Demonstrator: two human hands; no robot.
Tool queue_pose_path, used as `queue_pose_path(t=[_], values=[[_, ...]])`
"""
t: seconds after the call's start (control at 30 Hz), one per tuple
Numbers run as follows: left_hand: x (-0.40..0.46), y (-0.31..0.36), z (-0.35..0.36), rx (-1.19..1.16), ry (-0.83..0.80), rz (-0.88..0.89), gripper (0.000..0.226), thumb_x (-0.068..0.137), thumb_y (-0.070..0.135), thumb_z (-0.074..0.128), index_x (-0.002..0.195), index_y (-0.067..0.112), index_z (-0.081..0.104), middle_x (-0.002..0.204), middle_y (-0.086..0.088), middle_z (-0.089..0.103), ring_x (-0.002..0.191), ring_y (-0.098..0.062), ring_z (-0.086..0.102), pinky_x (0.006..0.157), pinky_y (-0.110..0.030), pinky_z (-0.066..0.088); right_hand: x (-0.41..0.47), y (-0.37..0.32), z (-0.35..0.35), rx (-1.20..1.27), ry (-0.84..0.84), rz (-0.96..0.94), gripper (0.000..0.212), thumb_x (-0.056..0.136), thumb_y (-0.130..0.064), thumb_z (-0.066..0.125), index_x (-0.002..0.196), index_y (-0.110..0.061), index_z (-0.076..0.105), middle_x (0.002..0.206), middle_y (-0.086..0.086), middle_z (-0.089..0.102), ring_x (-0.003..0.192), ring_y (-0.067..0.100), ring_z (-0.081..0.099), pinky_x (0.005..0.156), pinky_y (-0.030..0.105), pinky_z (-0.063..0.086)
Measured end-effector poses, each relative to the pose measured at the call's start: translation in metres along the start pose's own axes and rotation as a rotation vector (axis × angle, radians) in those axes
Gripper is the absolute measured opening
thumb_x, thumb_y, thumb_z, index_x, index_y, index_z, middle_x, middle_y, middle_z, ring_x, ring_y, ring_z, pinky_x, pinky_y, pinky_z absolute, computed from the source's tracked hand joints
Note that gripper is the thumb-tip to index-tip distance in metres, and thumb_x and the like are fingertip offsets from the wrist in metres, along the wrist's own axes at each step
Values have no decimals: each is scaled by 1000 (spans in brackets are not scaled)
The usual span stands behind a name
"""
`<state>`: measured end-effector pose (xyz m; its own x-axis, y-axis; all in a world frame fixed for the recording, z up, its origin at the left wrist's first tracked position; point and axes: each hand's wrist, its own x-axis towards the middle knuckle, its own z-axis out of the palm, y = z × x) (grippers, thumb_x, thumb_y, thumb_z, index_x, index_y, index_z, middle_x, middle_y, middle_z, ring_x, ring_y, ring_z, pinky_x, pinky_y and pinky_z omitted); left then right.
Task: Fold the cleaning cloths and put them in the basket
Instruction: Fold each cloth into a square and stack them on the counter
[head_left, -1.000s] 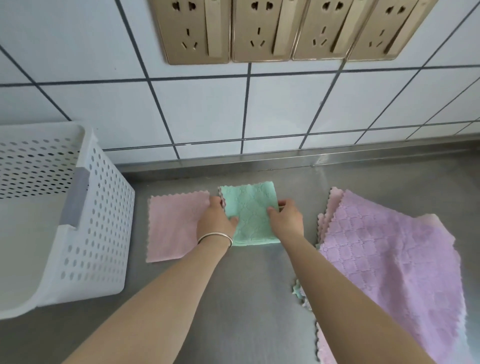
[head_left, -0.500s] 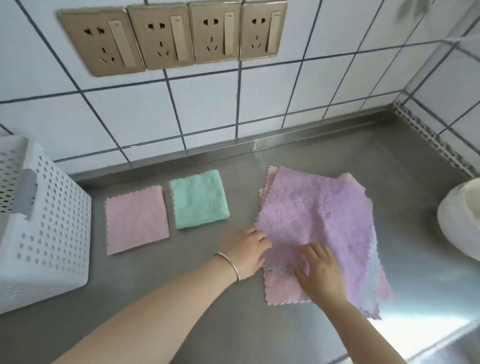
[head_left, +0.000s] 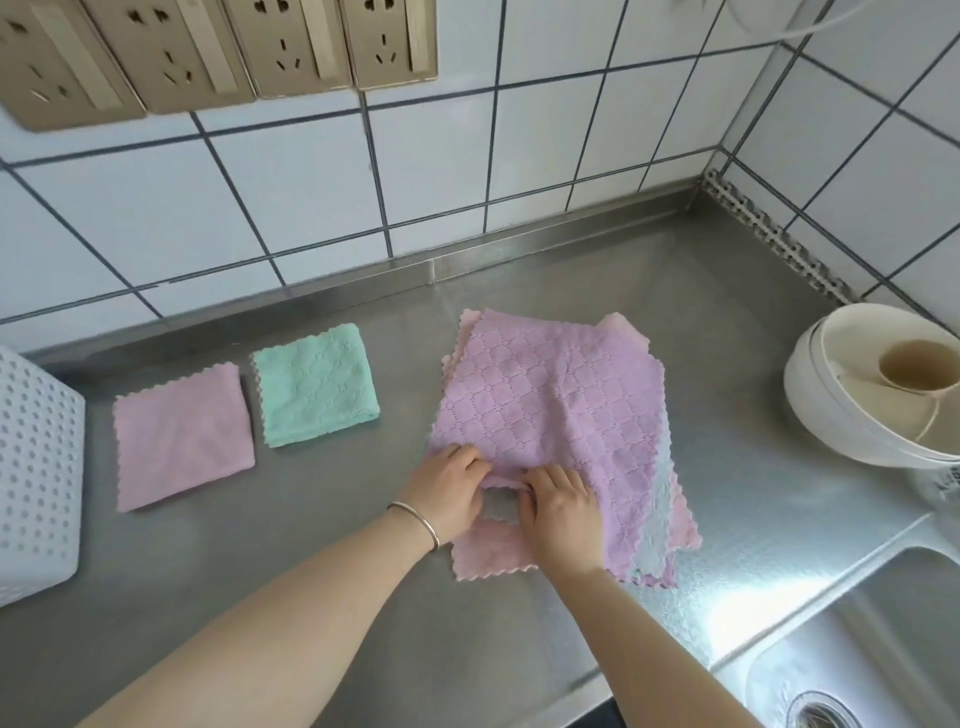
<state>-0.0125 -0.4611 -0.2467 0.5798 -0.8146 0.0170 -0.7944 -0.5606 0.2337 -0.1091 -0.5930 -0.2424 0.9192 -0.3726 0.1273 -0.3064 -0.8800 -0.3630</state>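
Since the earlier frame both hands have drawn together at the near edge of the loose pile: the left hand (head_left: 451, 491), which lay at the pile's left border, and the right hand (head_left: 558, 506), which was spread flat on the cloths, now sit almost knuckle to knuckle with fingers curled, pinching up the near edge of the lilac cloth (head_left: 550, 405) on top; the view has also swung to the right, so only a corner of the white perforated basket (head_left: 39, 467) shows at the far left of the steel bench (head_left: 311, 597). Between the two hands a small fold of grey cloth (head_left: 498, 506) shows, and it seems to be caught in the same pinch, though the fingers hide just how. A thin bangle (head_left: 418, 522) circles the left wrist. Under the lilac cloth lie other unfolded ones: a pink cloth (head_left: 488, 553) sticks out at the near side and a pale blue cloth (head_left: 657, 525) along the right edge. Two folded cloths lie flat on the bench, apart from the pile and just beside each other: a folded green cloth (head_left: 314, 384) nearer the pile and a folded pink cloth (head_left: 182, 436) between it and the basket, not touching the basket. At the right a white bowl (head_left: 831, 415) holds a beige cup (head_left: 914, 366), and the sink (head_left: 857, 649) opens at the lower right. Gold wall sockets (head_left: 208, 47) sit on the white tiles above
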Motion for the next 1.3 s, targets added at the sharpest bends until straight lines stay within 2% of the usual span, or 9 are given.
queue_pose_path(t=[0.2, 0.37, 0.6, 0.7, 0.83, 0.9, 1.03, 1.27, 1.3], values=[[12, -12, -27, -185, 123, -185, 34, 75, 24, 36, 77, 17, 69, 75, -1, 71, 68, -25, 66, 55, -27, 51, 11, 21, -25, -128, -71, -34, 19, 61, 3, 73, 68, -13, 64, 55, -1, 59, 46, 21, 56, 40, 19, 27], [15, -15, -69, -509, 125, -373, 20, 92, 23, 51, 97, 12, 68, 87, -5, 71, 76, -22, 60, 59, -24, 30, 29, 33, -80, -60, -143, 219, 26, 91, -6, 45, 106, -21, 58, 81, 7, 67, 65, 29, 56, 46, 26, 30], [-24, -40, -172, -712, 345, -346, 16, 81, 27, 67, 66, 23, 65, 52, 10, 56, 52, -3, 44, 54, -18, 34, 57, -8, -193, 338, -83, 146, 21, 82, -15, 67, 68, -30, 64, 66, 3, 59, 52, 9, 48, 48, 21, 35], [-68, -61, -210, -815, 379, -396, 28, 81, 24, 68, 56, 32, 60, 47, 20, 56, 47, 5, 45, 48, -6, 32, 68, -38, -213, 468, -102, 131, 16, 80, -22, 71, 80, -6, 68, 62, 11, 48, 38, 6, 31, 38, 18, 22], [-122, -91, -232, -840, 495, -518, 15, 87, 24, 61, 73, 30, 63, 58, 22, 63, 59, 10, 53, 55, -2, 38, 76, -96, -198, 663, -120, 112, 15, 84, -22, 68, 85, -8, 68, 66, 4, 58, 45, 5, 50, 40, 12, 34], [-141, -105, -236, -821, 558, -632, 11, 90, 29, 56, 85, 24, 64, 78, 9, 64, 74, -7, 55, 64, -10, 40, 78, -124, -180, 733, -155, 106, 12, 87, -21, 63, 87, -9, 66, 67, -1, 59, 50, 0, 55, 47, 6, 38], [-176, -124, -251, -891, 659, -758, 17, 90, 37, 54, 77, 30, 61, 69, 1, 55, 70, -18, 50, 80, -31, 44, 78, -162, -161, 816, -178, 87, 14, 91, -26, 57, 83, -16, 63, 75, 2, 57, 72, 15, 51, 69, 27, 39], [-271, -103, -264, -1100, 698, -681, 18, 90, 26, 55, 77, 25, 67, 85, -3, 64, 81, -15, 60, 78, -25, 52, 44, -178, -153, 865, -327, -83, 54, 81, -47, 62, 74, 6, 58, 73, 15, 52, 78, 14, 40, 74, 37, 39], [-285, -98, -256, -1139, 641, -672, 18, 87, 29, 57, 77, 25, 71, 84, 2, 68, 81, -10, 64, 78, -21, 53, 37, -173, -148, 846, -376, -75, 62, 69, -61, 66, 72, 1, 61, 75, 18, 60, 74, 28, 57, 76, 40, 43]])
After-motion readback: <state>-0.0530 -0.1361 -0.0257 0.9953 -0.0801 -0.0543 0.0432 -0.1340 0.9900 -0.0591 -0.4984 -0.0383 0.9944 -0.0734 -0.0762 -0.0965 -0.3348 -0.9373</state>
